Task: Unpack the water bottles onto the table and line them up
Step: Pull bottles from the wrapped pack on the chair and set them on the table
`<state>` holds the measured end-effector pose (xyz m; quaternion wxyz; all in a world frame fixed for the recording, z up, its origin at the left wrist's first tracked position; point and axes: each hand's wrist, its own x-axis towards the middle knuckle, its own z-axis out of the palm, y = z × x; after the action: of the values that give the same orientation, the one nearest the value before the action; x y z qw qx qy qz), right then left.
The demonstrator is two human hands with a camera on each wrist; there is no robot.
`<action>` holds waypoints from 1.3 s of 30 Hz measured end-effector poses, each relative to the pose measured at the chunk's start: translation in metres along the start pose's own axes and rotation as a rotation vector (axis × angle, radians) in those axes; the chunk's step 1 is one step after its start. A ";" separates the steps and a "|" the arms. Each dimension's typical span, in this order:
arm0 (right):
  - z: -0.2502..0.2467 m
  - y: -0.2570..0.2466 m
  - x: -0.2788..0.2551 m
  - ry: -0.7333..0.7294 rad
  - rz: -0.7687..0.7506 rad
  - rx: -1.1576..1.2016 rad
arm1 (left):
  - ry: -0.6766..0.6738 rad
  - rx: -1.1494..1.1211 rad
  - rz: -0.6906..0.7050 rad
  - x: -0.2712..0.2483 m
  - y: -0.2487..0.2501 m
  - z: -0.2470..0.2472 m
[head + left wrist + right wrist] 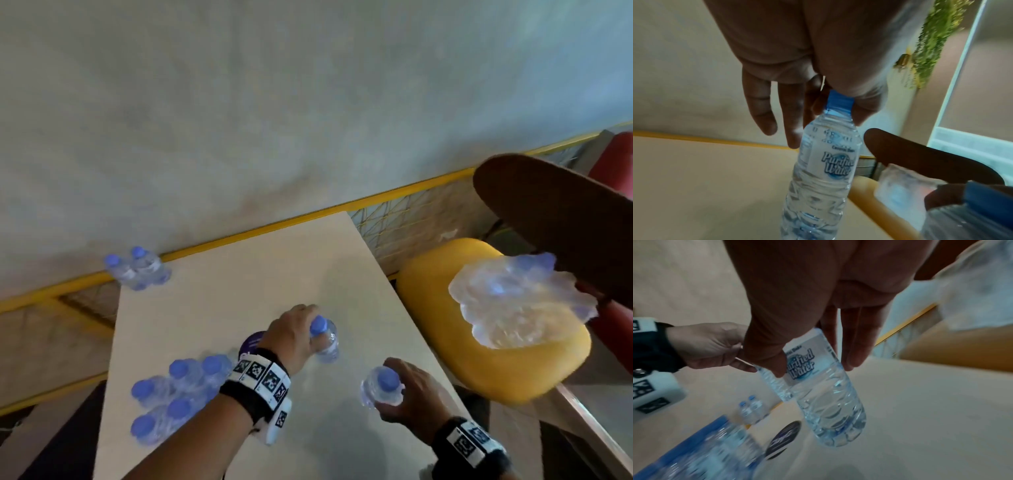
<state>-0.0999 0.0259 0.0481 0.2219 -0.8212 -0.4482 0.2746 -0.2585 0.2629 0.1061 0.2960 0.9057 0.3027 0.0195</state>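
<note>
Your left hand pinches a water bottle by its blue cap, thumb on one side and fingers curled on the other, so the bottle hangs straight down over the middle of the table. That cap grip likely suits a quick vertical set-down, since the base meets the surface first and the hand stays clear of neighbours. Whether the base already touches the table is hard to tell from the head view.

Your right hand wraps thumb and fingers around the labelled body of a second bottle, held above the table near its right edge and tilted, as the right wrist view shows. It looks like the next one queued for placing.

To your left, a cluster of bottles stands bunched near the front edge; whether any wrap still binds them is unclear through the blur. A dark round sticker lies on the table just beside them. A pair of bottles stands at the far left corner, probably the start of the line, which would explain why your hands aim across the open middle. The crumpled clear wrap sits on the yellow chair to the right, out of the way.
</note>
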 end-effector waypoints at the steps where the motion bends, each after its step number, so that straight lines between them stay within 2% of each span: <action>1: 0.016 -0.018 0.008 -0.030 -0.027 -0.009 | 0.012 0.019 -0.045 -0.010 -0.022 -0.009; 4: 0.059 -0.068 0.030 -0.081 -0.108 -0.018 | 0.046 0.101 -0.138 -0.035 -0.075 -0.028; 7: 0.094 -0.108 0.048 -0.113 -0.165 -0.023 | 0.013 0.145 -0.166 -0.047 -0.112 -0.034; 13: 0.135 -0.156 0.071 -0.186 -0.135 0.037 | -0.053 0.106 -0.164 -0.056 -0.143 -0.029; 19: 0.160 -0.160 0.073 -0.197 -0.101 0.019 | -0.089 0.100 -0.157 -0.060 -0.155 -0.016; 25: 0.170 -0.165 0.071 -0.181 -0.129 -0.052 | -0.082 0.156 -0.142 -0.062 -0.159 -0.010; 39: 0.156 -0.174 0.072 -0.214 -0.213 -0.032 | -0.042 0.134 -0.203 -0.055 -0.155 -0.012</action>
<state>-0.2761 0.1935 0.0188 0.1875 -0.7386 -0.5581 0.3284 -0.3896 0.3376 0.0387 0.2417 0.8882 0.3874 -0.0497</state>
